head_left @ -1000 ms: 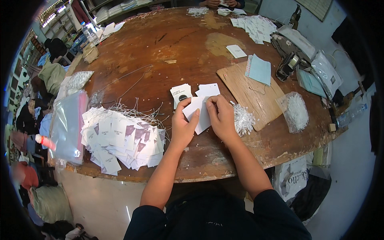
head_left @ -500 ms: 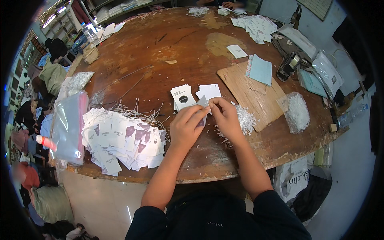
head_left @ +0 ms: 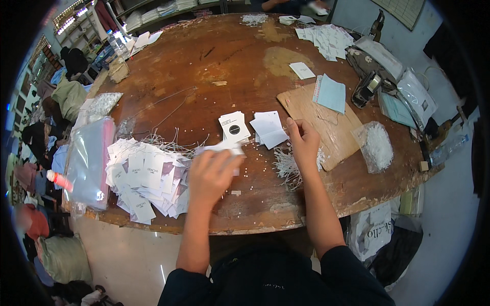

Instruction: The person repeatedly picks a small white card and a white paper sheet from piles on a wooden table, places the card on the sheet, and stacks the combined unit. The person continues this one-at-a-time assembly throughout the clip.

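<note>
My left hand [head_left: 212, 173], slightly blurred, holds white hang tags [head_left: 224, 147] at the right edge of a heap of strung hang tags [head_left: 153, 176]. My right hand [head_left: 305, 143] is raised beside the wooden board, thumb and fingers drawn together; whatever may be between them is too small to make out. Between the hands lie a stack of white printed cards with a black round mark [head_left: 234, 125] and a stack of plain white cards [head_left: 269, 129]. Beneath my right hand, a pile of white tag strings [head_left: 287, 166] spreads over the table.
On the right are a wooden board [head_left: 301, 99] with a pale blue booklet [head_left: 331, 94], a bag of white strings [head_left: 376, 147] and a tape dispenser [head_left: 368, 87]. Clear plastic sleeves [head_left: 89, 163] lie left. Another person's hand [head_left: 317, 8] holds something white at the far edge.
My hands have parted. The left moved left toward the tag heap with tags in it; the right shifted slightly right, off the tag both held. The plain card stack is now uncovered.
</note>
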Motion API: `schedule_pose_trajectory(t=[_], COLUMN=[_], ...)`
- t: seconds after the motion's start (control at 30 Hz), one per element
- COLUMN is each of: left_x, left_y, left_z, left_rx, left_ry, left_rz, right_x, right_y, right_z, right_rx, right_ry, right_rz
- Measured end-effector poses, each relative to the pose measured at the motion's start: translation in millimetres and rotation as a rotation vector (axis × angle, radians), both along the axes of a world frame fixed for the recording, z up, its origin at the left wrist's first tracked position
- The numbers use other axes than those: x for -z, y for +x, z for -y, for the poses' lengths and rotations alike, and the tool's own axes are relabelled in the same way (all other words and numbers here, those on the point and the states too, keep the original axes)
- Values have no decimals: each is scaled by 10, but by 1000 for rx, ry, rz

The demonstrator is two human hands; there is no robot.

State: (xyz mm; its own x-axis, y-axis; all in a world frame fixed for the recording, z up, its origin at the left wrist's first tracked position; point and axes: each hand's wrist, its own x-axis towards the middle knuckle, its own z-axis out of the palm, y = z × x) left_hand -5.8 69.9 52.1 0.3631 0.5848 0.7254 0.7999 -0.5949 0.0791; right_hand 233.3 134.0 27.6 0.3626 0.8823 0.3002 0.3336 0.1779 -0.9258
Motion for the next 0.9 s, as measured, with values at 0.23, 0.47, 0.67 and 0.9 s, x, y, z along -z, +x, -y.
schedule_pose_trajectory(t=[0.23, 0.47, 0.67, 0.9], left_x=[-159, -87, 213, 149], left_y=[-1066, -540, -56, -18], left_z=[239, -229, -895, -1043], left_rx=[-626, -194, -75, -94], left_ry=[-194, -263, -528, -718], left_rz=[-55, 47, -43, -12], right_x=[123, 146, 164, 126], right_y=[-161, -196, -173, -166], right_z=[42, 110, 105, 131], right_rx=[-29, -22, -71, -46], right_ry=[71, -127, -109, -102], right_rz=[702, 894, 815, 863])
